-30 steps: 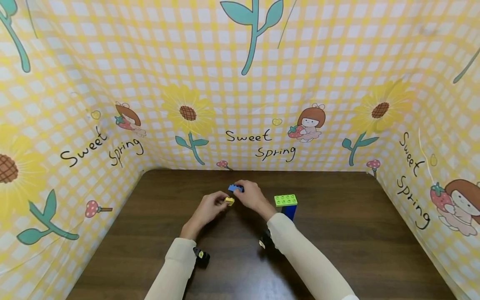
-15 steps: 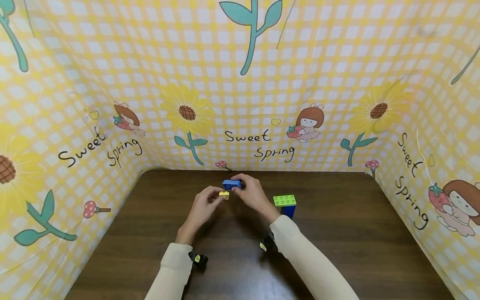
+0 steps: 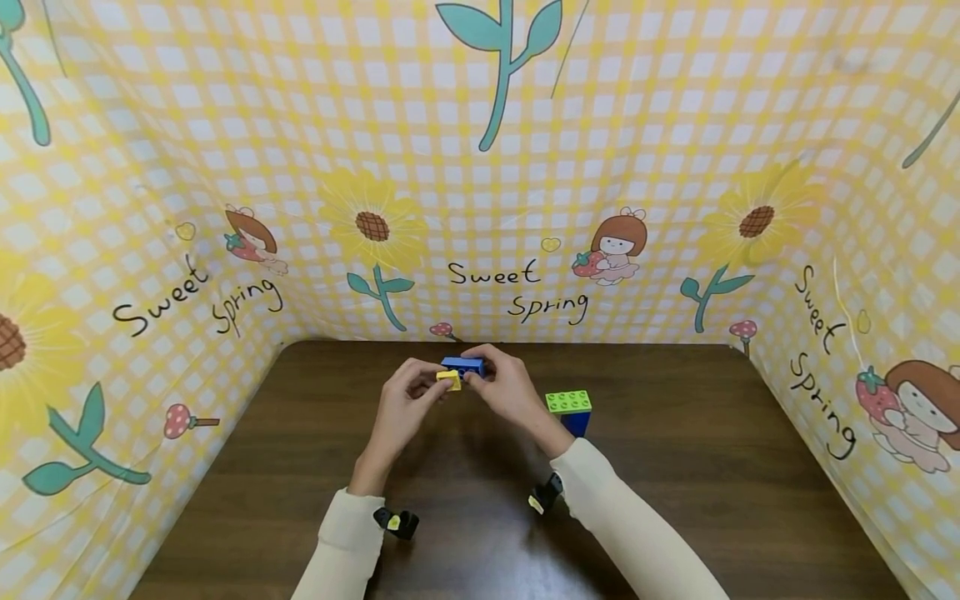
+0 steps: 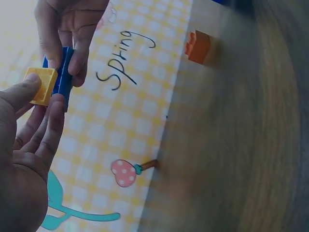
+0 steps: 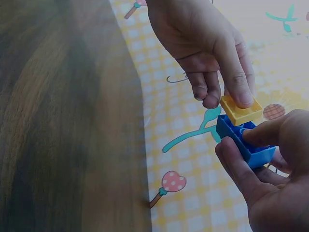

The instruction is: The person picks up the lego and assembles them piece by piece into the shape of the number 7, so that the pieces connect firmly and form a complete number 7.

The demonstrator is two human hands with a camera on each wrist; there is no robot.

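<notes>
My left hand (image 3: 401,406) pinches a small yellow building brick (image 3: 448,381) between thumb and fingers. The right hand (image 3: 512,390) grips a longer blue building brick (image 3: 467,364), held above the table near its far side. In the right wrist view the hollow underside of the blue brick (image 5: 247,144) faces upward, and the yellow brick (image 5: 240,110) lies over one end of it. Whether the two bricks touch or are joined I cannot tell. The right thumb presses against the blue brick's hollow side.
To the right of my right wrist stands a stack with a lime green brick (image 3: 569,402) on top of dark blue (image 3: 576,424). An orange brick (image 4: 197,47) sits on the brown table (image 3: 480,517). A checked yellow cloth (image 3: 480,192) walls the table on three sides.
Both hands have risen and drawn together. The blue brick turned so its hollow side shows, and the yellow brick moved up against or close to it.
</notes>
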